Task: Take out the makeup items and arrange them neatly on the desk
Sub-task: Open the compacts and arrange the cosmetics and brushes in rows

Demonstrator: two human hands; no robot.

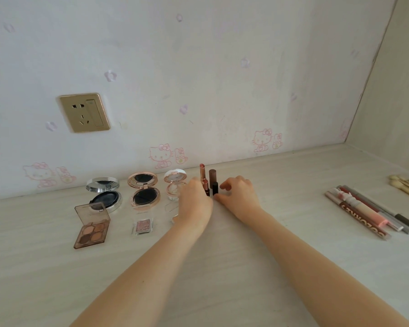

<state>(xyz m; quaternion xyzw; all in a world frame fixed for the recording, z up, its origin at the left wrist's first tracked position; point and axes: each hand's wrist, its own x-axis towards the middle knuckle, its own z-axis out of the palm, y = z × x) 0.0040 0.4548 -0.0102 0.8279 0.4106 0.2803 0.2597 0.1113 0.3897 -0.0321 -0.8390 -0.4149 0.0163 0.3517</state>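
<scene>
Three open round compacts at ten o'clock, two open eyeshadow cases in front of them, four upright lipsticks at twelve, about five pens and tubes at two, two brushes beyond

gold wall socket with switch, on pale wallpaper printed with pink cartoon cats and flowers.

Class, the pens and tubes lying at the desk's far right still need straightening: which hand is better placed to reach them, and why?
The right hand. It sits on the side of the pens and tubes, with bare desk between. The left hand would have to cross over it.
</scene>
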